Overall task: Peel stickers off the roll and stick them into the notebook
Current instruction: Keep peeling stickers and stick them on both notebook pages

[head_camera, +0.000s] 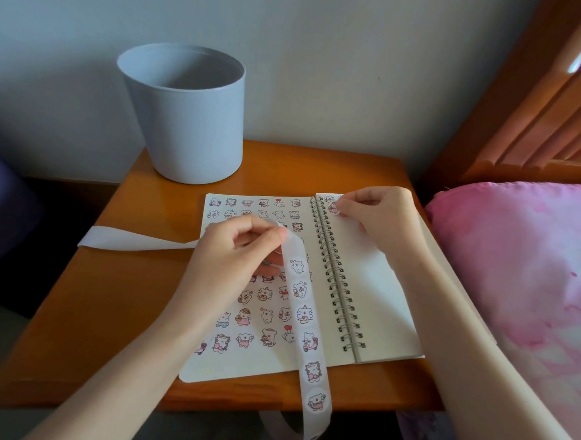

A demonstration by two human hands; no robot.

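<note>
An open spiral notebook lies on the wooden bedside table. Its left page is covered with several rows of small cartoon stickers. My left hand pinches the white sticker strip, which hangs down across the page and over the table's front edge, carrying several round stickers. The strip's bare backing trails off to the left. My right hand holds a round sticker at the top left corner of the right page, near the spiral.
A light blue plastic bin stands at the back left of the table against the wall. A bed with a pink pillow and wooden headboard borders the right side. The floor lies dark to the left.
</note>
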